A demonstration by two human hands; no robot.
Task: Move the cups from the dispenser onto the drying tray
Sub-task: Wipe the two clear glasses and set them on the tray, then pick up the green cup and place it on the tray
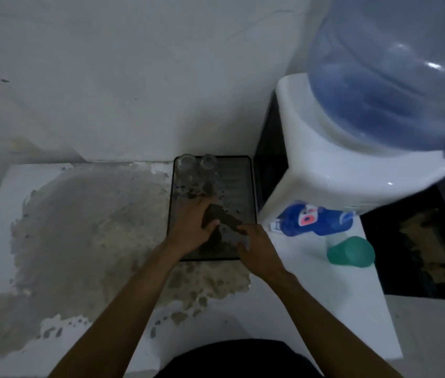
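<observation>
hands: left hand (192, 225) and right hand (256, 245) meet low over the near half of the drying tray (251, 186); something clear and smeared sits between them, probably a glass, but blur hides it and i cannot tell whether either hand is grasping or loose.
cups placed: two clear glasses (185, 163) stand side by side at the tray's far left corner, mouths up or down i cannot tell.
cup waiting: green cup (350, 252) lies on its side on the table (324, 296), just below the dispenser (338, 159) taps, well apart from the tray.
handling: glasses judged stiff, light, breakable and likely wet, so slippery; take them round the wall, not by the rim. green cup looks like plastic, light and forgiving, apt to roll.
tray: dark, ribbed, thin raised edge; flat beside the dispenser.
writing: blue tap (311, 218) bears a red-and-white mark, too blurred to read; no brand legible anywhere.
surroundings: blue bottle (393, 77) on top; table paint is worn off in a large patch.
</observation>
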